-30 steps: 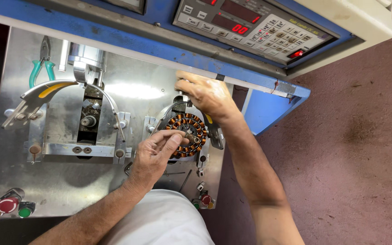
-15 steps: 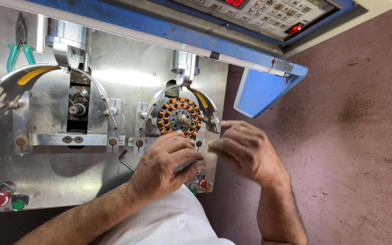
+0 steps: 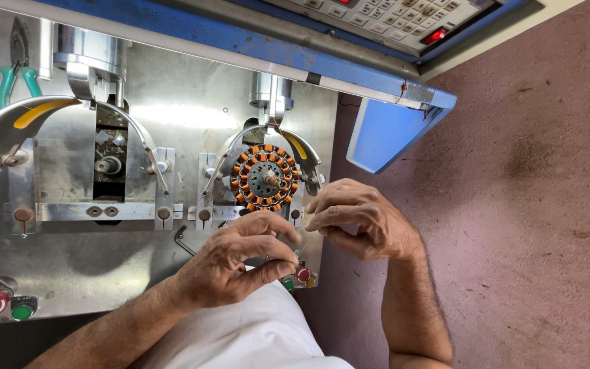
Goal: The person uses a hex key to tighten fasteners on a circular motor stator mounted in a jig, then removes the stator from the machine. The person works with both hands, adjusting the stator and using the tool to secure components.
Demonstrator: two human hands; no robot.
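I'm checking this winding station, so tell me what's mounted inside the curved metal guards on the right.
A round stator ringed with orange copper coils sits between the guards, a metal shaft at its centre. Its back is hidden.

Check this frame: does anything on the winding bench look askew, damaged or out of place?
Little stands out. The copper-wound stator sits centred in its fixture. One oddity: a small hex key lies loose on the metal plate, near the left hand. The right hand hides whatever it pinches.

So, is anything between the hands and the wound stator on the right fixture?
Nothing visible. The left hand and right hand sit just below the copper-wound stator, with only bare fixture plate between them.
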